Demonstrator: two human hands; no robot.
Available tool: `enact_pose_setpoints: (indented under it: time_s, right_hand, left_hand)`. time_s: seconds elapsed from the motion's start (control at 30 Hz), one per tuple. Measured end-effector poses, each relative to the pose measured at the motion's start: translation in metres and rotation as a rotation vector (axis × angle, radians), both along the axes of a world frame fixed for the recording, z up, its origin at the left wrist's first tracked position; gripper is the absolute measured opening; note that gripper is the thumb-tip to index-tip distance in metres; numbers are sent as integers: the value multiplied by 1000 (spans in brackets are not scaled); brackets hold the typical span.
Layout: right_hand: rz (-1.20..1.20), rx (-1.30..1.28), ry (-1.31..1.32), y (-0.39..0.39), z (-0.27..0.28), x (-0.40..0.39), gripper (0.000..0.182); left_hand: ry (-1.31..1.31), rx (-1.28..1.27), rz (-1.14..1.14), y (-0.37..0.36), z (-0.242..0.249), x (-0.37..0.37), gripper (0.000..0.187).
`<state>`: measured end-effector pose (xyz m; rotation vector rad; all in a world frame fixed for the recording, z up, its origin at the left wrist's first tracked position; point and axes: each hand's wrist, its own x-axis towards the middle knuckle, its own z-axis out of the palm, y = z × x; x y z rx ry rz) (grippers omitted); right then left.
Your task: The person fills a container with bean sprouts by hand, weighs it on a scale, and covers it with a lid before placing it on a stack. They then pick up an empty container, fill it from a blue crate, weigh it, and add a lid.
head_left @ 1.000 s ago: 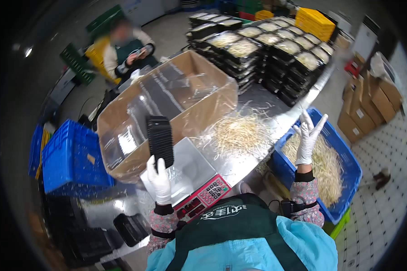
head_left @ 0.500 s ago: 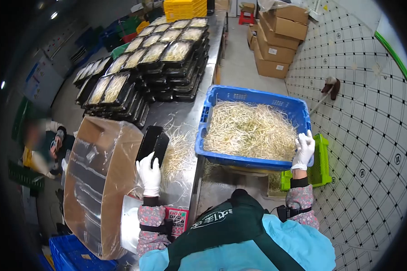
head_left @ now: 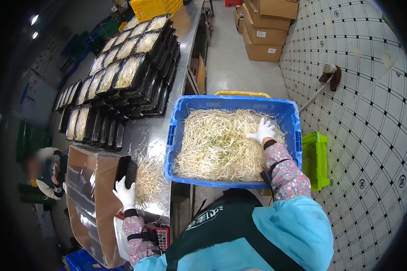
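My left hand [head_left: 125, 194], in a white glove, grips the near end of a black plastic tray [head_left: 130, 170]. The tray is beside a loose pile of bean sprouts [head_left: 149, 180] on the metal table. My right hand [head_left: 263, 131], also gloved in white, rests on the bean sprouts [head_left: 217, 144] that fill a blue crate [head_left: 212, 184]. Its fingers are spread, and it is near the crate's far right corner. Part of a scale with a red keypad [head_left: 162, 237] shows next to my left sleeve.
An open cardboard box [head_left: 105, 198] lined with clear plastic stands left of the tray. Packed sprout trays [head_left: 129, 72] are stacked farther back on the table [head_left: 185, 49]. A green crate [head_left: 320, 160] is at the right, cartons [head_left: 264, 38] behind. Another person [head_left: 47, 174] is at far left.
My right hand has left the blue crate's right rim and moved inward onto the sprouts. My left hand still holds the black tray. The whole view has shifted.
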<state>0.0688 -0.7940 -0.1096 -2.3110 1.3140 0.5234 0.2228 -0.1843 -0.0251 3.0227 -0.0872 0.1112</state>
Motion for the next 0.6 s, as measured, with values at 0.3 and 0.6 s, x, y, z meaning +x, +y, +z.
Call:
enact_pose_setpoints:
  time_s: [0.3,0.6]
  right_hand:
    - [128,15,28,-15,-66,26,106]
    - [137,221,-574,-57,42,-14,83]
  left_hand:
    - [-275,-307,-105,-35,24,-26,47]
    - [-59,-960,-156,-134,72,-10,37]
